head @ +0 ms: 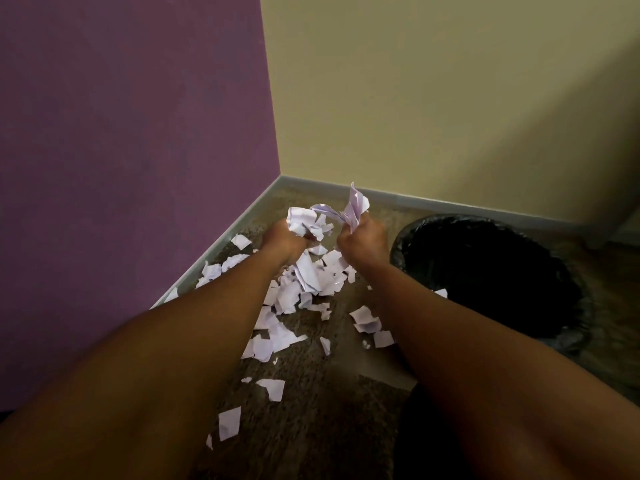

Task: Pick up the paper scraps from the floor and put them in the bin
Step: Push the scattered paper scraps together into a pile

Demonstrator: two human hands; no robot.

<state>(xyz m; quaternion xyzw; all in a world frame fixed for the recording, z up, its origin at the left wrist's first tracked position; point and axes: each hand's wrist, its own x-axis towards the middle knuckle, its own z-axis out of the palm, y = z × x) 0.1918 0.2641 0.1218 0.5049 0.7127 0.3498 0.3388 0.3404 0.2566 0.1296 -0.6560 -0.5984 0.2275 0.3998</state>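
White paper scraps (304, 282) lie scattered over the brown carpet in the room's corner. My left hand (282, 239) grips a crumpled bunch of scraps (306, 220), held above the pile. My right hand (363, 242) grips another bunch of scraps (353, 207) that sticks up past its fingers. Both hands are raised off the floor, close together. The bin (398, 251), round and lined with a black bag, stands just right of my right hand. One scrap (441, 292) rests at the bin's near rim.
A purple wall (138, 133) on the left and a yellow wall (450, 98) behind meet at the corner, with a grey skirting board (221, 237) along the floor. More loose scraps (229, 422) lie nearer to me on the carpet.
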